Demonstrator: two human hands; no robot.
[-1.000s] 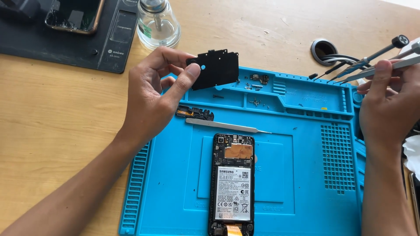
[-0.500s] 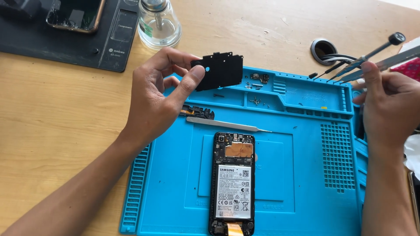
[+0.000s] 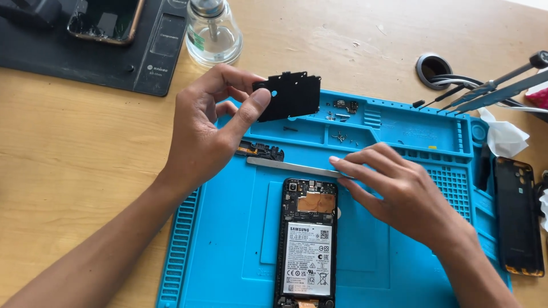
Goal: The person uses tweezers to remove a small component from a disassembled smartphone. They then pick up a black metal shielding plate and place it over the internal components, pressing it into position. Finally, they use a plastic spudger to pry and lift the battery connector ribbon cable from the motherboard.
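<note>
My left hand is raised over the blue work mat, pinching a flat black plastic cover plate by its left edge between thumb and fingers. My right hand rests low on the mat, its fingertips closed on the right end of a slim metal pry bar that lies flat. Just below the bar, an opened phone lies face down, showing its battery and circuit board. A small black component sits on the mat beside my left palm.
The mat's top trays hold tiny screws and parts. A glass dispenser bottle and a dark pad carrying another phone stand at the back left. At the right are a phone back cover, crumpled tissue and tools.
My right hand left the tools at the far right and came down to the mat's middle, onto the pry bar's end. My left hand still holds the black plate.
</note>
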